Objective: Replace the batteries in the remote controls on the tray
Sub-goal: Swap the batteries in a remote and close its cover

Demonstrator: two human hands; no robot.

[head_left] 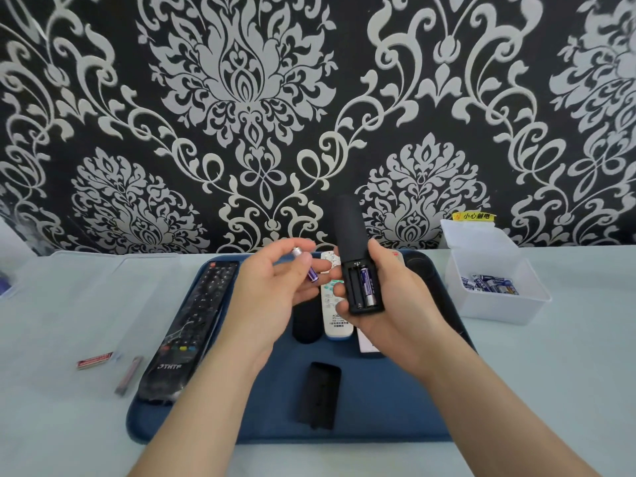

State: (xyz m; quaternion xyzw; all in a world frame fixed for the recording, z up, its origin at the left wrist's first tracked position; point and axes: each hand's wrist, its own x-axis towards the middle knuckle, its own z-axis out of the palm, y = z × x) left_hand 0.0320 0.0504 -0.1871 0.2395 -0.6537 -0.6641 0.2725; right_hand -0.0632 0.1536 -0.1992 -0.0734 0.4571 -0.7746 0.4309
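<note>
Over the middle of the tray (378, 421), the right hand (389, 304) has its grip closed around a black remote (354, 249), back open, one battery (367, 285) seated in the right slot and the left slot bare. The left hand (272, 287) pinches a purple battery (311, 271) between thumb and fingertips just beside it. The cover (320, 395) lies near the tray's front edge, and a box (495, 297) of batteries sits at the counter's right edge.

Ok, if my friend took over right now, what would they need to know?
Left hand: pinching a small purple-and-silver battery, loose in the air.
Right hand: holding the slim black remote back-up, compartment open, one blue battery in the right slot, left slot empty.
Its flat black cover lies on the dark blue tray.
Clear plastic box of batteries sits right of the tray.
Left: fill the empty slot, close the cover, do the long black remote and white remote.
</note>
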